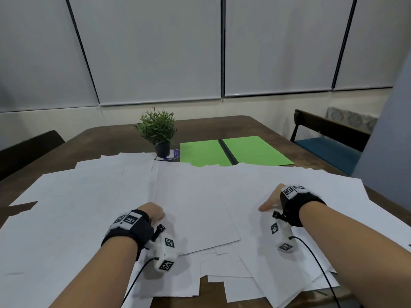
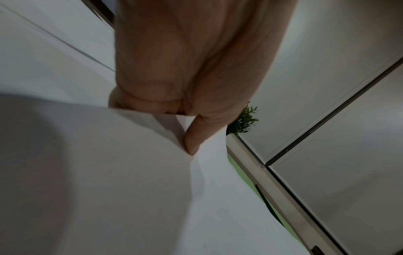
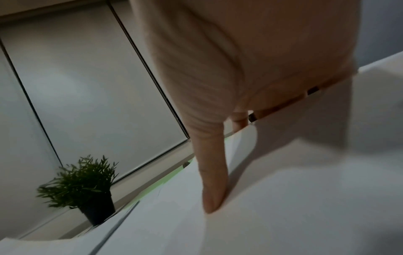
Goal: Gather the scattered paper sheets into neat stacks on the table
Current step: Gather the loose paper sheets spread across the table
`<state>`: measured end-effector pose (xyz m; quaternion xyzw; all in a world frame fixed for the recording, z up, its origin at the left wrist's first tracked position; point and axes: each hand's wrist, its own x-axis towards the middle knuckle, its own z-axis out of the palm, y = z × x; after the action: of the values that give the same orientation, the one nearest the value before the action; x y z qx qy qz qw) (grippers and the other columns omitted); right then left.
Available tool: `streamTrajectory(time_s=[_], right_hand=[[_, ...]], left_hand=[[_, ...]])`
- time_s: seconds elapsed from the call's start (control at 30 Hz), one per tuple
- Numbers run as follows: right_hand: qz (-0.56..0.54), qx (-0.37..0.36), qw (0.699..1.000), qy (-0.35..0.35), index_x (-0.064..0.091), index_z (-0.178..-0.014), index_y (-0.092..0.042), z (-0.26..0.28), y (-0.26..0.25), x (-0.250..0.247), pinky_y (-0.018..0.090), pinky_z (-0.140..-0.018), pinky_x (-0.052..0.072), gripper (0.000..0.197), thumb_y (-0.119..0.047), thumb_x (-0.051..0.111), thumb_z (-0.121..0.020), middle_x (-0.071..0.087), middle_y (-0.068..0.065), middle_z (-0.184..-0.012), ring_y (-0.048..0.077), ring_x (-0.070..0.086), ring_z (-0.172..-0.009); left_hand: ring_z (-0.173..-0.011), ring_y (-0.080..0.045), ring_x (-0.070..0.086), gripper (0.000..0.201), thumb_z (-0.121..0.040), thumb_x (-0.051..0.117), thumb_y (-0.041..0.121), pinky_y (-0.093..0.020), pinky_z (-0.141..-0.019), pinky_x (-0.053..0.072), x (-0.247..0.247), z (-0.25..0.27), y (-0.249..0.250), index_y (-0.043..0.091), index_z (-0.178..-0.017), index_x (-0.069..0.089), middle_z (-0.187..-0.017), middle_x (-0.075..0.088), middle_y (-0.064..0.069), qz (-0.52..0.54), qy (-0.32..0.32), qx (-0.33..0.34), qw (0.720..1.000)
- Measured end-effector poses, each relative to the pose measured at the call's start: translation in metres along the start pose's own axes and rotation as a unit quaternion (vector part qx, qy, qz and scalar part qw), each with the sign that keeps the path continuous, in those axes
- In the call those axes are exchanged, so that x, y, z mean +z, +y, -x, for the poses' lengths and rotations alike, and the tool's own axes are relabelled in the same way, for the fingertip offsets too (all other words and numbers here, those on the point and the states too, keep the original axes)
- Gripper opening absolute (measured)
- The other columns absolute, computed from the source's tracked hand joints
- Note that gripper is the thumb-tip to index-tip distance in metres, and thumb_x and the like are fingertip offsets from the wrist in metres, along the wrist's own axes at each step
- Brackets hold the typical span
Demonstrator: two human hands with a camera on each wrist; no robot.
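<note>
Several white paper sheets (image 1: 195,196) lie scattered and overlapping across the near half of the brown table (image 1: 211,125). My left hand (image 1: 159,215) is at the left edge of the top middle sheet. In the left wrist view that hand (image 2: 185,120) pinches the sheet's edge (image 2: 152,163), thumb on top and curled fingers beneath. My right hand (image 1: 266,205) is on another sheet (image 1: 311,192) to the right. In the right wrist view its thumb (image 3: 213,181) lies straight on the sheet (image 3: 283,198), and the fingers go under the raised paper, mostly hidden.
A small potted plant (image 1: 156,130) stands behind the sheets on a dark disc (image 1: 172,154). An open green folder (image 1: 255,150) lies to its right. A blue-seated chair (image 1: 329,147) is at the right, a dark chair (image 1: 26,150) at the left.
</note>
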<state>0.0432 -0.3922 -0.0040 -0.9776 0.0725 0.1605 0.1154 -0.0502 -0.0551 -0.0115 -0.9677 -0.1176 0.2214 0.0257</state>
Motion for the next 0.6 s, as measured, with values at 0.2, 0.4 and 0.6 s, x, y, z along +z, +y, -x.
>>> streamTrajectory(time_s=[0.2, 0.4, 0.6], right_hand=[[-0.029, -0.011, 0.997, 0.077, 0.062, -0.12, -0.008, -0.006, -0.003, -0.02, 0.035, -0.092, 0.048, 0.055, -0.041, 0.073, -0.077, 0.064, 0.009, -0.119, 0.03, 0.06, -0.106], [-0.156, -0.108, 0.956, 0.222, 0.061, -0.116, -0.006, 0.008, -0.026, -0.084, 0.037, -0.091, 0.049, 0.027, -0.014, 0.056, -0.09, 0.063, 0.015, -0.115, 0.033, 0.059, -0.099], [-0.252, -0.243, 0.874, 0.337, 0.066, -0.093, -0.011, 0.037, -0.065, -0.149, 0.026, -0.066, 0.037, 0.012, -0.017, 0.057, -0.089, 0.062, 0.01, -0.084, 0.028, 0.058, -0.08]], left_hand=[[-0.118, -0.028, 0.049, 0.039, -0.105, 0.022, 0.014, -0.031, -0.103, 0.034, 0.003, -0.002, -0.005, -0.004, -0.135, 0.041, -0.139, 0.046, -0.019, 0.078, 0.009, -0.027, 0.997], [-0.131, -0.031, 0.041, 0.041, -0.105, 0.022, 0.012, -0.03, -0.103, 0.032, 0.003, 0.0, 0.012, -0.005, -0.137, 0.04, -0.142, 0.044, -0.019, 0.123, 0.022, -0.054, 0.991], [-0.123, -0.03, 0.045, 0.041, -0.103, 0.025, 0.012, -0.033, -0.105, 0.032, 0.0, -0.011, 0.014, 0.0, -0.14, 0.038, -0.145, 0.04, -0.017, 0.219, 0.019, -0.072, 0.973]])
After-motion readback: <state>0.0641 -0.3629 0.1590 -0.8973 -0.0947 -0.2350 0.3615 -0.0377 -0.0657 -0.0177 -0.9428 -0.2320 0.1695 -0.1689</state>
